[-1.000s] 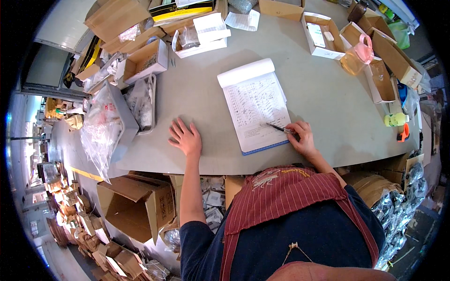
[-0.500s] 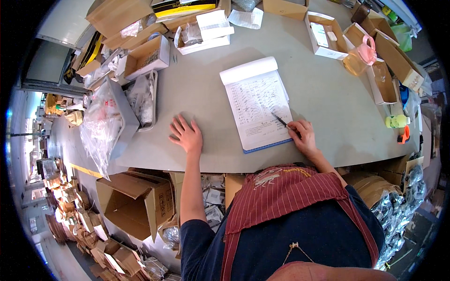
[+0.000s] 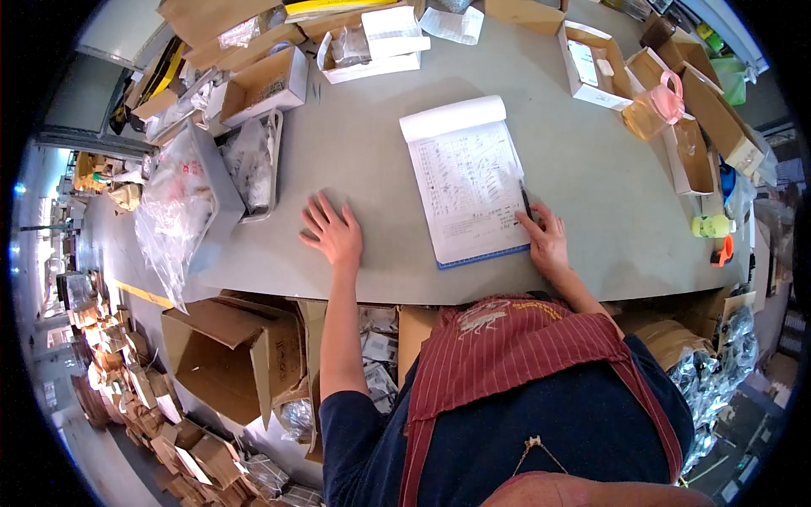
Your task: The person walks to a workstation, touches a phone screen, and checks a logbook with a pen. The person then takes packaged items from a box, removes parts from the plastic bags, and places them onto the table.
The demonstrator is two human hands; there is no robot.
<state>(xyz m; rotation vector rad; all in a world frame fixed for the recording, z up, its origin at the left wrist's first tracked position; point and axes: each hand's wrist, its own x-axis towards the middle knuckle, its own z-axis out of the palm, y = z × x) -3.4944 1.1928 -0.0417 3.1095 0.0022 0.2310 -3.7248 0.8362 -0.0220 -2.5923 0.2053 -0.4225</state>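
A clipboard with a blue edge point(image 3: 483, 258) lies on the grey table point(image 3: 384, 160), bearing a written-on sheet point(image 3: 463, 182) whose upper pages are folded back at the top. My right hand point(image 3: 547, 242) rests at the lower right corner of the sheet, fingers closed round a dark pen point(image 3: 525, 201). The pen points away from me along the paper's right edge. My left hand point(image 3: 336, 234) lies flat on the tabletop to the left of the clipboard, fingers spread and holding nothing.
Left stand a grey bin with plastic bags point(image 3: 221, 190) and a metal tray point(image 3: 272, 165). Open boxes, including a white one point(image 3: 372, 66), line the far side. At right are a pink-lidded jug point(image 3: 655, 110), a yellow-green bottle point(image 3: 710, 226) and an orange tape ring point(image 3: 723, 252). Cardboard boxes point(image 3: 236, 355) sit below.
The pen has swung from pointing left over the sheet to pointing away along its right edge. My right hand has turned with it; my left hand stays flat.
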